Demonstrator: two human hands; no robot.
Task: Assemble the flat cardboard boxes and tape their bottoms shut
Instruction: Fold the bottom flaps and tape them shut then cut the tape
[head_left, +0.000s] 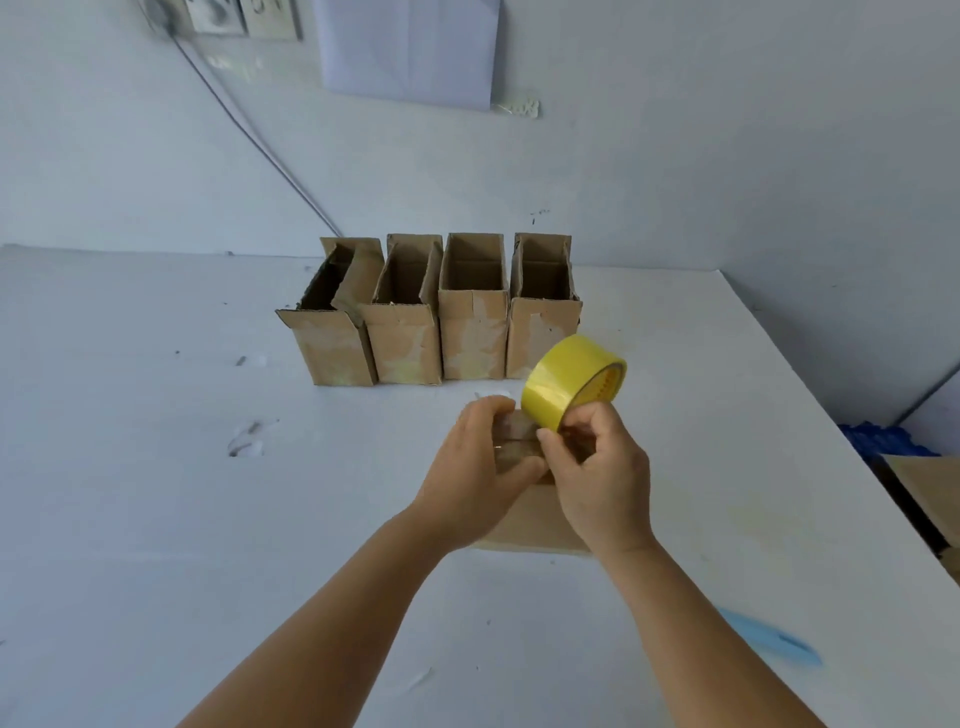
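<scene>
A small cardboard box (530, 525) stands on the white table (156, 519) in front of me, its upper end hidden behind my hands. My left hand (475, 475) grips that upper end, the thumb across the closed flaps. My right hand (602, 478) holds a yellow roll of tape (569, 382) by its lower edge, the roll tilted up over the box. A clear strip of tape lies over the flaps between my thumbs. Several assembled boxes (431, 312) stand in a row at the back, open tops up.
A blue cutter (769, 636) lies near the table's right edge. Flat cardboard (930, 493) and blue material (878, 439) lie off the table on the right. A wall with a cable (260, 140) and a taped paper sheet runs behind the row.
</scene>
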